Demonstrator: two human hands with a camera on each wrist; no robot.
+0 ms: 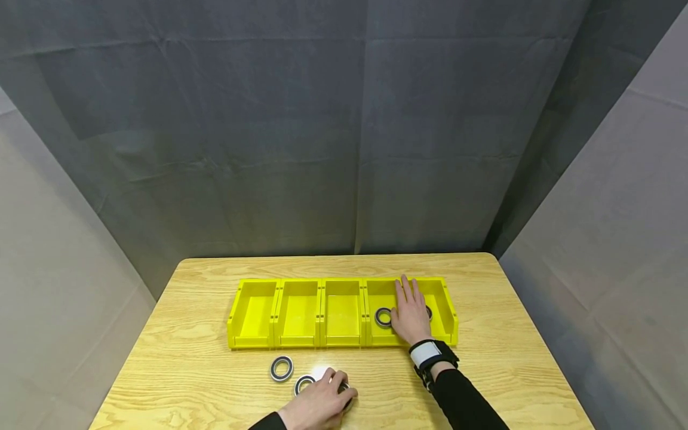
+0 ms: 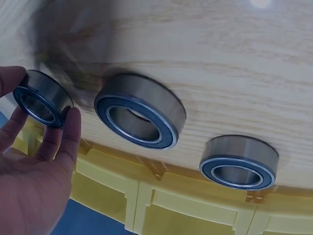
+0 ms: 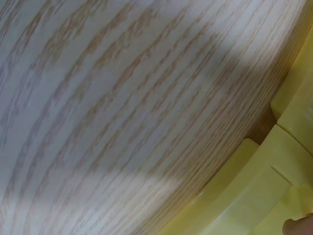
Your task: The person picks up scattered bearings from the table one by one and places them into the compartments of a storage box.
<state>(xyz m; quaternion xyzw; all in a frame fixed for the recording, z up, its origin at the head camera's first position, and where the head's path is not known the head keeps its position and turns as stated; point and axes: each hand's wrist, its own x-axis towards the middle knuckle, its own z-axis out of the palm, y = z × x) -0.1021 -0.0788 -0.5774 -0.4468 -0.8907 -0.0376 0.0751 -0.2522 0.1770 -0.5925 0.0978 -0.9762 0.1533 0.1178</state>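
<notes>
My left hand (image 1: 319,401) grips a ball bearing (image 2: 57,94) with a dark seal between thumb and fingertips, low over the front of the table. Beside it on the wood lie two similar bearings, a middle one (image 2: 161,105) and a left one (image 1: 282,369). My right hand (image 1: 411,313) reaches into the right end of the yellow bin row (image 1: 298,342), fingers extended toward the back. One bearing (image 1: 383,318) shows just left of that hand, and part of another (image 1: 429,312) at its right side. The palm hides what lies beneath.
The bins farther left in the row, such as the leftmost bin (image 1: 257,310), show bare floors. Wood-grain table (image 1: 188,334) surrounds the row. A grey fabric wall (image 1: 269,179) rises behind, with paler panels on both sides.
</notes>
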